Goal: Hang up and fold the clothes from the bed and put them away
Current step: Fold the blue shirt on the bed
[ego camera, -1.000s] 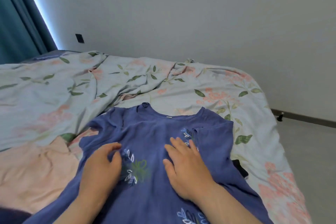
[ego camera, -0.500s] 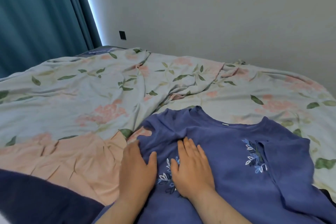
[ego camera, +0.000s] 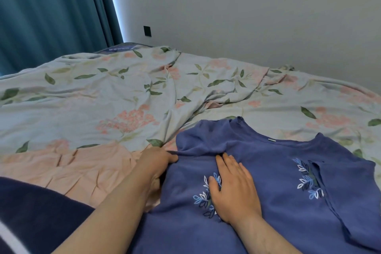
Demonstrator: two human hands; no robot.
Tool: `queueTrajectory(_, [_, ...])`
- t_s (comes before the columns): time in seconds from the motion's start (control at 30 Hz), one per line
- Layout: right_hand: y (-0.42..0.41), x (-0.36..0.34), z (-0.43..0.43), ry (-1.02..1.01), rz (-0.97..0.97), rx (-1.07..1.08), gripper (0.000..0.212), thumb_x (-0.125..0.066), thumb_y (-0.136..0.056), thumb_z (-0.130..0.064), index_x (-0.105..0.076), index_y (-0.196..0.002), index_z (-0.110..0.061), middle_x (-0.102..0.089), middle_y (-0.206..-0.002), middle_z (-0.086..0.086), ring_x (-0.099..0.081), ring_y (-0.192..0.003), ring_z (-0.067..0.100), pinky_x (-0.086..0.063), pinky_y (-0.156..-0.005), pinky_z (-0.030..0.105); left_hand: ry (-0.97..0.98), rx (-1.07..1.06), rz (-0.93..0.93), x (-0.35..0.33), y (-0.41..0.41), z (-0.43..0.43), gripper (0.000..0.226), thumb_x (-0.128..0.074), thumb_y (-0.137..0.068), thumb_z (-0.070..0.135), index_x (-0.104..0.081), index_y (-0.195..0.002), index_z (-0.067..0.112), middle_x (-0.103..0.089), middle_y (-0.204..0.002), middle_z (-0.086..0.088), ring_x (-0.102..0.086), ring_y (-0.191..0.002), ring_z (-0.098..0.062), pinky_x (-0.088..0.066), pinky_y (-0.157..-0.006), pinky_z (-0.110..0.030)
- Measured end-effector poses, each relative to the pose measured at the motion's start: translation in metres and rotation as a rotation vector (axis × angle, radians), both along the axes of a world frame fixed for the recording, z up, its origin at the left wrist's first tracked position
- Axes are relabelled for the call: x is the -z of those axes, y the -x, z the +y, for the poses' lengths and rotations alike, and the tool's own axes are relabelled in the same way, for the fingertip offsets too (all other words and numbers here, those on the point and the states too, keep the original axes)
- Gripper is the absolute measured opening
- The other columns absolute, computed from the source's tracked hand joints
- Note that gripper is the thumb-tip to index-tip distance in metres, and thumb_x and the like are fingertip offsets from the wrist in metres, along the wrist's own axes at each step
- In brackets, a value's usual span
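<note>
Item: blue top (ego camera: pixel 268 202), leaf embroidery, front up.
Location: near edge of the bed, flat on the floral duvet (ego camera: pixel 123 93), neckline away from the person. A peach cloth (ego camera: pixel 72 167) lies just beside it to the left, and a dark cloth (ego camera: pixel 31 212) lies nearer the person.
Condition: one shoulder is rucked into a fold, and the sleeve (ego camera: pixel 350 202) on the other side is turned in over the body.
Grip, left: the left hand (ego camera: pixel 156 163) is at the top's edge, fingers curled onto the rucked fold, apparently gripping it.
Grip, right: the right hand (ego camera: pixel 235 189) lies flat with fingers straight, pressing the chest beside the embroidery and holding nothing.
Weight: judged light; one hand would lift it.
Stiffness: none. The cloth is soft and limp, and it creases readily and keeps no shape unless laid flat.
Surface: matt, likely not slippery. The loose duvet beneath may drag with it.
Fragility: low, though the embroidery could snag.
Hold points: side edges or shoulder seams for folding; both shoulders near the neckline for a hanger.
Step judged: smoothing and squaring before a fold.
</note>
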State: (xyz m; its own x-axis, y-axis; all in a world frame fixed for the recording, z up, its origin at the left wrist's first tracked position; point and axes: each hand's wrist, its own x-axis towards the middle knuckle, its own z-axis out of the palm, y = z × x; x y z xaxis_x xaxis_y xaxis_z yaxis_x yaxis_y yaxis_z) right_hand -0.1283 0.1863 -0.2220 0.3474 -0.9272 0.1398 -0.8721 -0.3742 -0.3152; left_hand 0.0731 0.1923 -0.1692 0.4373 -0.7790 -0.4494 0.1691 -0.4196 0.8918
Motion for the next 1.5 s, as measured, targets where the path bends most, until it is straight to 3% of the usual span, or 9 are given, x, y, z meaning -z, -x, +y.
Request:
queueTrajectory(0.27, [0.001, -0.001, 0.001, 0.011, -0.029, -0.003, 0.064, -0.037, -0.096, -0.049, -0.033, -0.154, -0.022, -0.03, -0.161, -0.004, -0.017, -0.151, 0.011, -0.006, -0.124, 0.029, -0.095, -0.011, 0.551, -0.024, -0.008, -0.027, 0.024, -0.061, -0.095, 0.026, -0.056, -0.08, 0.009, -0.04, -0.057, -0.002, -0.041, -0.046, -0.013, -0.044, -0.044, -0.021])
queueTrajectory(0.4, [0.001, -0.001, 0.0, 0.007, -0.063, 0.002, 0.065, -0.04, -0.096, -0.049, -0.033, -0.154, -0.021, -0.03, -0.162, -0.004, -0.017, -0.151, 0.011, -0.006, -0.124, 0.028, -0.23, 0.328, 0.418, -0.026, 0.001, -0.041, 0.034, -0.072, -0.088, 0.034, -0.07, -0.104, 0.004, -0.071, -0.098, -0.012, -0.067, -0.083, -0.025, -0.054, -0.075, -0.029])
queueTrajectory(0.47, [0.002, -0.001, 0.001, 0.001, -0.087, 0.015, 0.067, -0.043, -0.096, -0.049, -0.032, -0.154, -0.018, -0.032, -0.161, -0.002, -0.02, -0.151, 0.012, -0.008, -0.124, 0.028, -0.267, 0.423, 0.285, -0.025, 0.01, -0.044, 0.029, -0.073, -0.088, 0.025, -0.072, -0.109, 0.004, -0.074, -0.102, -0.018, -0.072, -0.086, -0.032, -0.059, -0.075, -0.039])
queueTrajectory(0.63, [0.003, 0.001, 0.0, 0.002, -0.118, 0.023, 0.071, -0.044, -0.096, -0.05, -0.025, -0.158, -0.02, -0.026, -0.163, -0.006, -0.018, -0.151, 0.01, -0.005, -0.123, 0.025, -0.115, 0.212, 0.276, -0.028, 0.016, -0.056, 0.019, -0.06, -0.092, 0.016, -0.076, -0.086, 0.006, -0.076, -0.081, -0.014, -0.072, -0.064, -0.026, -0.057, -0.055, -0.03])
queueTrajectory(0.77, [0.003, 0.003, 0.0, 0.007, -0.128, 0.018, 0.07, -0.041, -0.097, -0.05, -0.019, -0.159, -0.024, -0.02, -0.165, -0.01, -0.013, -0.152, 0.006, 0.001, -0.12, 0.02, -0.023, 0.026, 0.227, -0.04, -0.002, -0.077, 0.015, -0.051, -0.094, 0.002, -0.065, -0.097, -0.001, -0.07, -0.094, -0.017, -0.067, -0.085, -0.032, -0.057, -0.075, -0.04])
queueTrajectory(0.97, [0.004, 0.003, 0.0, 0.007, -0.121, 0.024, 0.073, -0.04, -0.096, -0.052, -0.016, -0.159, -0.025, -0.015, -0.166, -0.01, -0.008, -0.152, 0.006, 0.001, -0.121, 0.02, 0.109, -0.142, 0.277, -0.023, 0.003, -0.059, 0.026, -0.043, -0.069, -0.014, -0.058, -0.088, -0.004, -0.055, -0.083, -0.02, -0.056, -0.078, -0.034, -0.049, -0.074, -0.045])
queueTrajectory(1.13, [0.004, 0.006, 0.0, 0.026, -0.115, 0.019, 0.073, -0.039, -0.096, -0.054, -0.016, -0.159, -0.025, -0.016, -0.165, -0.01, -0.009, -0.152, 0.006, 0.006, -0.118, 0.018, 0.142, -0.146, 0.188, 0.007, 0.017, -0.019, 0.02, -0.079, -0.076, 0.008, -0.071, -0.092, -0.001, -0.074, -0.085, -0.022, -0.072, -0.075, -0.035, -0.058, -0.07, -0.045])
queueTrajectory(1.33, [0.004, 0.003, 0.001, 0.018, -0.148, 0.027, 0.075, -0.039, -0.094, -0.054, -0.014, -0.159, -0.026, -0.017, -0.165, -0.01, -0.01, -0.151, 0.005, 0.003, -0.119, 0.018, -0.106, 0.084, -0.127, 0.007, 0.002, 0.004, 0.027, -0.073, -0.061, -0.007, -0.067, -0.087, -0.008, -0.069, -0.072, -0.021, -0.067, -0.066, -0.032, -0.054, -0.058, -0.04])
queueTrajectory(1.5, [0.004, 0.006, 0.001, 0.025, -0.138, 0.014, 0.075, -0.041, -0.094, -0.056, -0.019, -0.159, -0.024, -0.022, -0.164, -0.009, -0.013, -0.151, 0.006, 0.002, -0.121, 0.02, -0.199, 0.238, -0.397, -0.015, -0.005, -0.016, 0.034, -0.084, -0.056, 0.041, -0.068, -0.077, 0.019, -0.069, -0.076, -0.001, -0.066, -0.072, -0.018, -0.052, -0.056, -0.032])
